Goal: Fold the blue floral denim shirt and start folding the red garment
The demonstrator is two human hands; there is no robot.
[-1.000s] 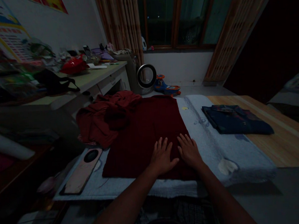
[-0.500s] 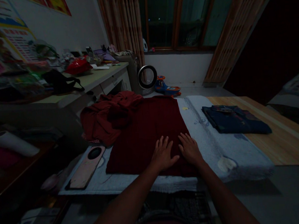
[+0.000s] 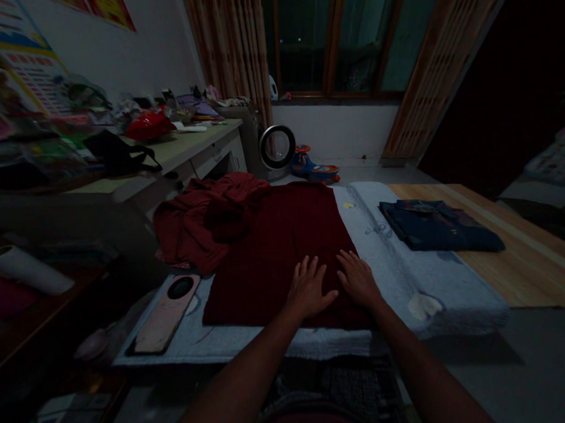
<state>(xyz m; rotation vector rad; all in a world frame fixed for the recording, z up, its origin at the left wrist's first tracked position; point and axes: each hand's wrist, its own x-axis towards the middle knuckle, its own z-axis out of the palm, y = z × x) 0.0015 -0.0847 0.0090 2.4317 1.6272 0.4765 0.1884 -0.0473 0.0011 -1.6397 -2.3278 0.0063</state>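
A dark red garment [image 3: 276, 256] lies spread out on a light blue patterned cloth [image 3: 395, 262] that covers the table. My left hand [image 3: 310, 289] rests flat on the garment's near right part, fingers spread. Beside it, close to the garment's right edge, my right hand [image 3: 358, 279] also lies flat with its fingers stretched forward. Neither hand grips the fabric. At the garment's far left is a crumpled lighter red cloth [image 3: 187, 223]; whether the two are joined I cannot tell.
A phone [image 3: 162, 318] with a round camera lies at the cloth's left corner. On the right, a folded dark blue garment [image 3: 441, 227] sits partly on the bare wooden tabletop [image 3: 519, 248]. A cluttered desk [image 3: 173, 148] stands at left; a ride-on toy [image 3: 313, 166] is on the floor behind.
Both hands stay flat in nearly the same place on the dark red garment. The view has shifted very slightly; nothing has been picked up or let go.
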